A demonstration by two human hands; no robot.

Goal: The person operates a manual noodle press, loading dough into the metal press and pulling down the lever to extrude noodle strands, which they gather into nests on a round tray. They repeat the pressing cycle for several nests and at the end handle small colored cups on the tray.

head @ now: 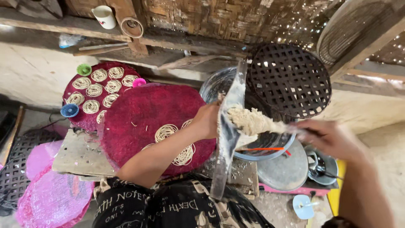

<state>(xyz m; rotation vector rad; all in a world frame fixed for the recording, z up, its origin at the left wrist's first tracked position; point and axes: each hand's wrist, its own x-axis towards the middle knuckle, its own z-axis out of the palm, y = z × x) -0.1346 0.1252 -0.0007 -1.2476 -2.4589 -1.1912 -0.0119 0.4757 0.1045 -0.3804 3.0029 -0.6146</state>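
Long flat metal press [228,131] is gripped by left hand [206,120], fingers wrapped around its edge, above metal bowl [219,84]. Dough lump [253,121] sits against the press, over the bowl. Right hand [331,137] is blurred; fingers closed on a thin tool, tip in dough. Noodle coils [166,131] lie on red mat [135,114]

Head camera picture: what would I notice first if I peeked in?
Probably the two big dark-red round mats in the middle and at left, dotted with little pale noodle coils. Right of them, the left hand holds a floury flat tool over a metal bowl, while the right hand presses a pale dough lump onto it.
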